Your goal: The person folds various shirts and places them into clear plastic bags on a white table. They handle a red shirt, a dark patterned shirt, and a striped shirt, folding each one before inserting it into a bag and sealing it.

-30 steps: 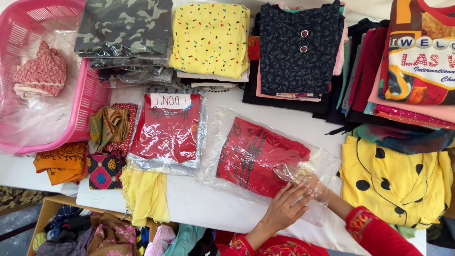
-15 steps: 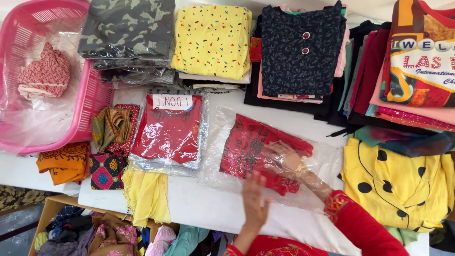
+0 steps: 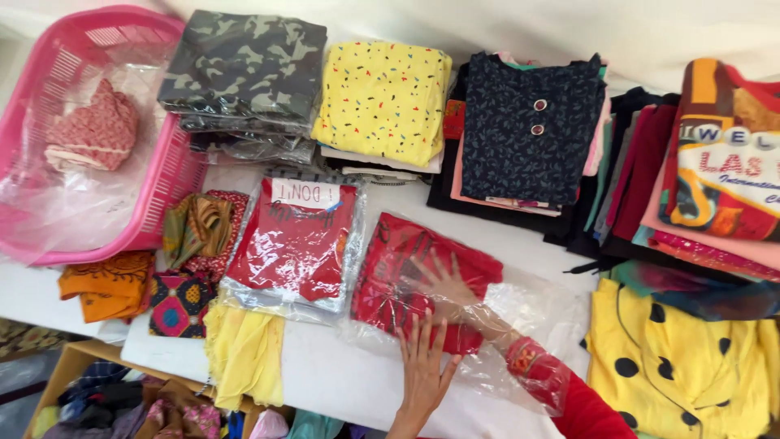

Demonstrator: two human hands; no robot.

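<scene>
My right hand (image 3: pixel 445 286) is inside the clear bag (image 3: pixel 520 325), fingers spread wide on the red garment (image 3: pixel 422 276), just right of the packed red stack (image 3: pixel 294 244). My left hand (image 3: pixel 422 370) lies flat and open on the bag's near edge. Best to push evenly and keep the folds square.

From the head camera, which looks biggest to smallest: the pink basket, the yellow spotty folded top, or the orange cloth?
1. Pink basket, clearly the biggest.
2. Yellow spotty top.
3. Orange cloth, smallest, though part of it hangs over the table edge.
</scene>
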